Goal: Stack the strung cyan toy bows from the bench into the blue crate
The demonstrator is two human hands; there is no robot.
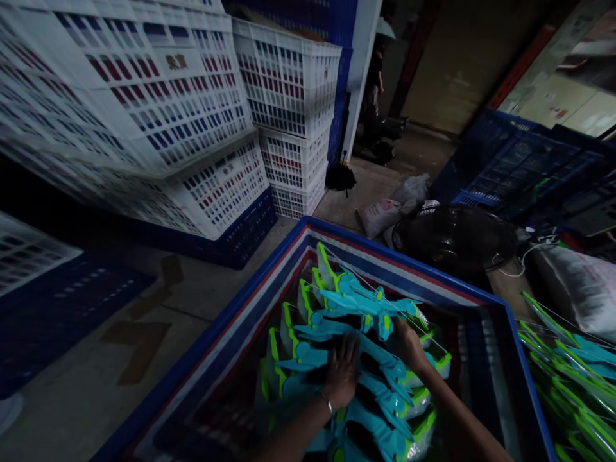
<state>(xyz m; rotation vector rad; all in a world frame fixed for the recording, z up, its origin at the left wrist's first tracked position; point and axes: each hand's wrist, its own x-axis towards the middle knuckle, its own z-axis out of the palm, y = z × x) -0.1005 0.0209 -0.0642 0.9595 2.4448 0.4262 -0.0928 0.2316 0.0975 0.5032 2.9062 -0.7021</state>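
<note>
Left grip (342, 372): flat, open-palmed, pressing the teal-and-green toy bows (337, 333). Right grip (409, 343): closed on the topmost bow (366, 301). Bows stacked inside blue crate (269, 269), partly filled; further bows (572, 378) unpacked alongside. White crates (192, 115) behind.

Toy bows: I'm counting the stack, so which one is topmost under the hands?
The far one, teal with green tips, lying over the rest; the right hand touches it.

dim room | concrete floor (96, 378) | stacked white crates (158, 96) | doorway (423, 64)

Hands (342, 372) press toy bows (356, 333) — crate (269, 269)
</note>
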